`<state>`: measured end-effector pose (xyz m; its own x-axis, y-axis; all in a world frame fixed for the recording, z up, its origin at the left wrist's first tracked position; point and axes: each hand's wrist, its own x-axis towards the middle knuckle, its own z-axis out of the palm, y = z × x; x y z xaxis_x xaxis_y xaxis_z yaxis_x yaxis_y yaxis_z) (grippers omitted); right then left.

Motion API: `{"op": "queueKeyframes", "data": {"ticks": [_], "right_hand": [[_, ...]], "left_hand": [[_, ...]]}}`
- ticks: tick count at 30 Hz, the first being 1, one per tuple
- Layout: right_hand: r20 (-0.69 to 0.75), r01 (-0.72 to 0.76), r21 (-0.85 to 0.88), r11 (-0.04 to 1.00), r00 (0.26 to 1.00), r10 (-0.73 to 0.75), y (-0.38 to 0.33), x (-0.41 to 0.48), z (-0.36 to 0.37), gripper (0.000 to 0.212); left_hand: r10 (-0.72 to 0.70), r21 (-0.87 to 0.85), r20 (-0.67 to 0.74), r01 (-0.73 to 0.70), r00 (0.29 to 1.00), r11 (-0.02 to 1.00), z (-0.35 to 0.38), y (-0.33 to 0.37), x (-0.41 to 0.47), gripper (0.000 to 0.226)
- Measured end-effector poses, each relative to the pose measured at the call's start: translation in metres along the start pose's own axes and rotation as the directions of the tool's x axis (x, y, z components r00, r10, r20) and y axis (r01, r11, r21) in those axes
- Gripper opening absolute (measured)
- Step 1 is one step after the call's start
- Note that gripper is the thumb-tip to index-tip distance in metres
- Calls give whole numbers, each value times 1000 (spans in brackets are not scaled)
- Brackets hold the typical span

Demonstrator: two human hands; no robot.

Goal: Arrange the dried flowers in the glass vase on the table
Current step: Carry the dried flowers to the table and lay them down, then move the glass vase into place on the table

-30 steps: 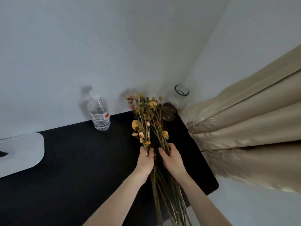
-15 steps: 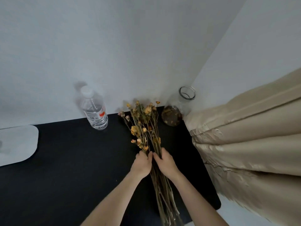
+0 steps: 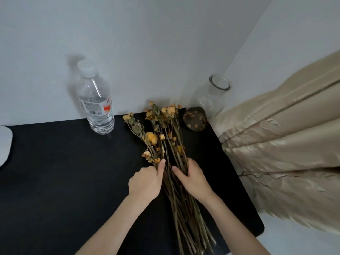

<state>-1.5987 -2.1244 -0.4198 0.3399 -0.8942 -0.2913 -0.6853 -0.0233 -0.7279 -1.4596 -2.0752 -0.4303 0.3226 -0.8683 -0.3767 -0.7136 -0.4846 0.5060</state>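
Left hand [image 3: 145, 183] and right hand [image 3: 193, 178] both closed around a bunch of dried flowers [image 3: 165, 144] lying on the black table [image 3: 64, 172], blooms toward its far edge, empty glass vase [image 3: 211, 102] at the far right corner, water bottle [image 3: 96, 100] along the far edge

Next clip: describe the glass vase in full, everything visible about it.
The clear glass vase stands upright at the far right corner of the black table, against the white wall and beside the beige curtain. It has a wide body, a narrower neck and a round open rim. No stems are in it; brownish dried bits with yellow specks lie at its bottom. Neither hand touches it, and the dried flower heads lie just left of it.
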Motion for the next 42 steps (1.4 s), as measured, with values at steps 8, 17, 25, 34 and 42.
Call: {"op": "queueKeyframes", "data": {"ticks": [8, 17, 25, 34, 42], "right_hand": [[-98, 38, -36, 999, 994, -42, 11, 4, 6, 42], [-113, 49, -169, 984, 991, -68, 23, 9, -11, 51], [-427, 137, -145, 980, 885, -187, -16, 31, -72, 59], [-580, 177, 74, 981, 808, -102, -61, 103, -122, 75], [-645, 256, 163, 953, 759, -93, -55, 142, -122, 62]], "left_hand": [[191, 97, -182, -176, 965, 980, 10, -27, -5, 61], [339, -412, -264, -423, 903, 807, -3, -39, -1, 34], [350, -684, -314, -466, 883, 562, -48, 36, 25, 21], [340, -715, -261, -418, 903, 560, -44, 119, 107, 102], [366, -651, -238, -428, 900, 627, -14, 136, 161, 114]]}}
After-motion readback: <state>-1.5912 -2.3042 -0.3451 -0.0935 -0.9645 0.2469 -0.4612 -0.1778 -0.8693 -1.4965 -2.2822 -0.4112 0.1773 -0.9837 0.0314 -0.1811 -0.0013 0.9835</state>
